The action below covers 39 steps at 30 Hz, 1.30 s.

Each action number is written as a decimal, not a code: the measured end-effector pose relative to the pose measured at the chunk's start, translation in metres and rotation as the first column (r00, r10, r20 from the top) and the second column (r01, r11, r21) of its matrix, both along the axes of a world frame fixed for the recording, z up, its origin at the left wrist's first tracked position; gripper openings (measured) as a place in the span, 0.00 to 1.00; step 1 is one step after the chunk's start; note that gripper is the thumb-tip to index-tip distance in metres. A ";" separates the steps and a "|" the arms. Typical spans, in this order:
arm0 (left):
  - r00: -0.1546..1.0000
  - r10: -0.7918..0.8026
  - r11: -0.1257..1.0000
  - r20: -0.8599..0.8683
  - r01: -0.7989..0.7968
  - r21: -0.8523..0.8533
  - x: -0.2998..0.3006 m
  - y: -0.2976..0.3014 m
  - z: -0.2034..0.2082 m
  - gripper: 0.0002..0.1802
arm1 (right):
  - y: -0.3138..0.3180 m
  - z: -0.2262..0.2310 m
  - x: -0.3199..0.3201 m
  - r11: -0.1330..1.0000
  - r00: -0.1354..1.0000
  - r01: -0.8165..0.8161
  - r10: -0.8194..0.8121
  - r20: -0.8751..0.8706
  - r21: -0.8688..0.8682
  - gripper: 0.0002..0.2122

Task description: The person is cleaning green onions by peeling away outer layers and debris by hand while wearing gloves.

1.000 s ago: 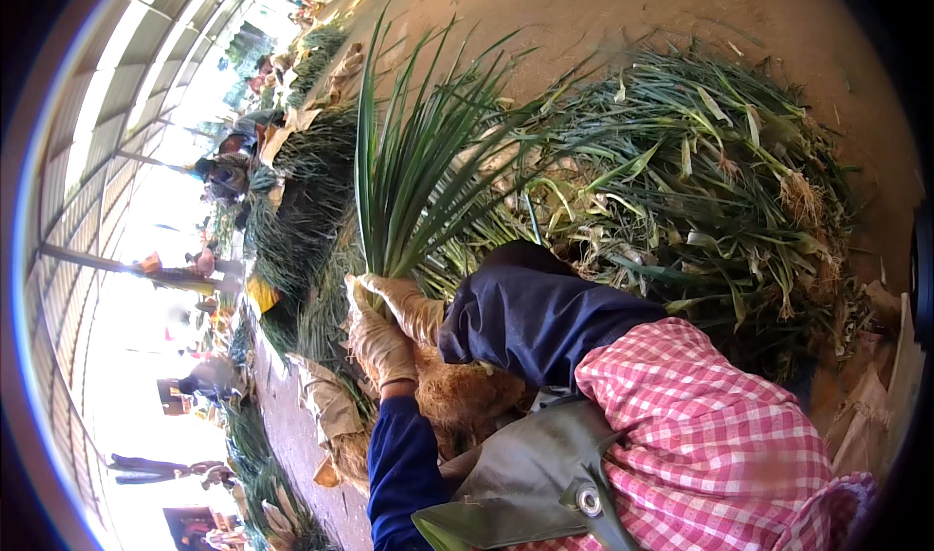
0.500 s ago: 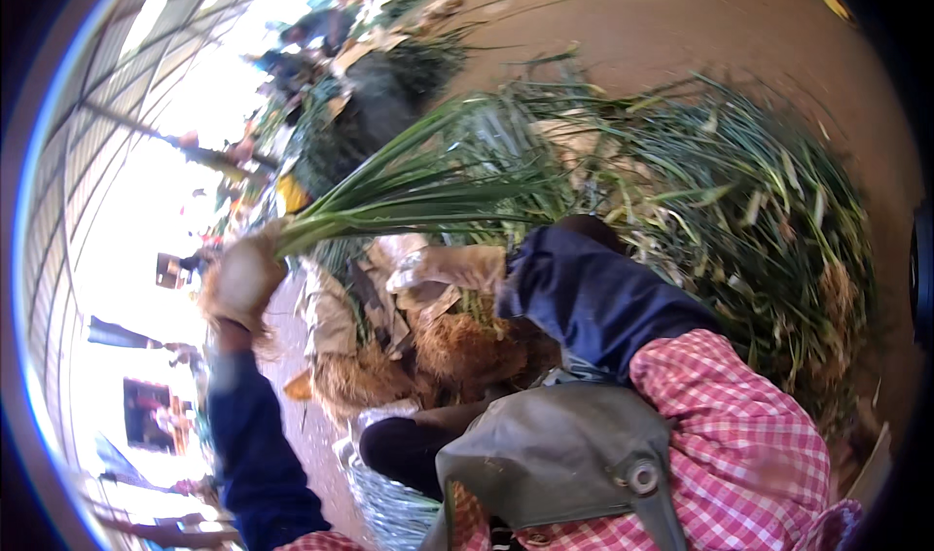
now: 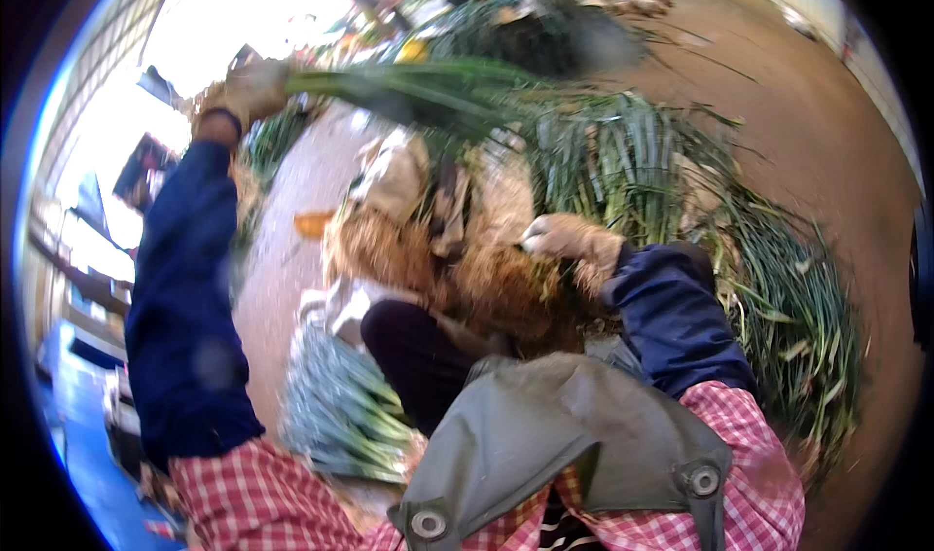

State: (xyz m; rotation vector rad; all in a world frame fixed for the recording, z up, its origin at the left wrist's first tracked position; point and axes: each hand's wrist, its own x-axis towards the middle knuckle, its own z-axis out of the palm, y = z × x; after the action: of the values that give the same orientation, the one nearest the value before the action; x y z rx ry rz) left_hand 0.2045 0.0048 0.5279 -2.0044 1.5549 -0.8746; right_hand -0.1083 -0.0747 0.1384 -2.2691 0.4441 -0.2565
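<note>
My left hand point(image 3: 255, 90), in a pale, dirty glove, is raised at the far left and closed around the root end of a bunch of green onions point(image 3: 404, 89). Their long leaves stretch to the right, smeared by motion. My right hand point(image 3: 574, 240), also gloved, hovers over or touches the brown, root-covered end of a bundle point(image 3: 506, 288); contact is unclear. Its fingers are loosely bent, with nothing visible in them. Beside that bundle lies another shaggy root bundle point(image 3: 379, 251), its upper part wrapped in pale cloth or paper point(image 3: 397, 177).
A large heap of green onions point(image 3: 778, 298) spreads across the right side. Green stalks in clear plastic point(image 3: 341, 400) lie by my dark-clothed knee point(image 3: 413, 356). More piles point(image 3: 525, 35) stand farther back on the brown floor point(image 3: 759, 113). A grey apron point(image 3: 584, 425) covers my front.
My left hand has moved up and outward with the green onions. My right hand has shifted right, over the root ends. The view has turned, showing more of the wrapped stalks.
</note>
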 end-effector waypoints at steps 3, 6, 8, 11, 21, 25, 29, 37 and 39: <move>0.974 -0.125 0.988 -0.189 0.105 -0.113 0.062 0.050 0.011 0.20 | -0.009 -0.005 -0.015 0.989 0.990 0.122 -0.115 -0.087 0.086 0.15; 0.987 0.024 0.988 -0.157 -0.047 -0.147 0.125 0.122 0.006 0.20 | 0.013 0.024 -0.026 0.966 0.980 0.167 -0.142 -0.139 0.196 0.16; 0.985 0.123 0.973 -0.124 -0.144 -0.179 0.183 0.198 -0.011 0.20 | 0.016 0.014 -0.024 0.962 0.982 0.159 -0.131 -0.136 0.224 0.17; 0.834 0.399 0.768 -0.382 -0.531 -0.358 0.239 0.286 -0.075 0.19 | 0.002 -0.008 -0.035 0.906 0.973 0.210 -0.157 -0.169 0.368 0.16; -0.123 0.361 0.190 -0.924 -0.961 0.202 0.029 0.443 -0.500 0.37 | 0.015 -0.058 -0.051 0.760 0.900 0.373 -0.155 -0.408 0.533 0.11; -0.261 0.421 0.016 -0.869 -0.955 0.295 -0.008 0.438 -0.575 0.62 | 0.010 -0.087 -0.052 0.752 0.861 0.400 -0.112 -0.496 0.524 0.13; -0.121 0.331 0.190 -0.936 -0.963 0.192 0.011 0.445 -0.602 0.63 | -0.004 -0.098 -0.050 0.896 0.901 0.295 -0.145 -0.409 0.331 0.11; 0.015 -0.443 0.092 -0.896 -0.994 -0.062 0.028 0.471 -0.568 0.32 | -0.074 -0.140 -0.039 0.899 0.901 0.340 -0.396 -0.179 -0.278 0.13; 0.088 -0.538 0.153 -0.839 -0.968 -0.200 0.054 0.437 -0.550 0.32 | -0.099 -0.145 -0.054 0.632 0.705 0.706 -0.674 -0.222 0.320 0.10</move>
State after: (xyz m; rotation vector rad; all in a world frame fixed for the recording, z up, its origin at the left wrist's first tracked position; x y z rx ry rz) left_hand 0.2582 0.4421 -0.0220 -4.4571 0.0610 0.2158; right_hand -0.1621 -0.1738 -0.0064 -1.6254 1.3046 -0.4189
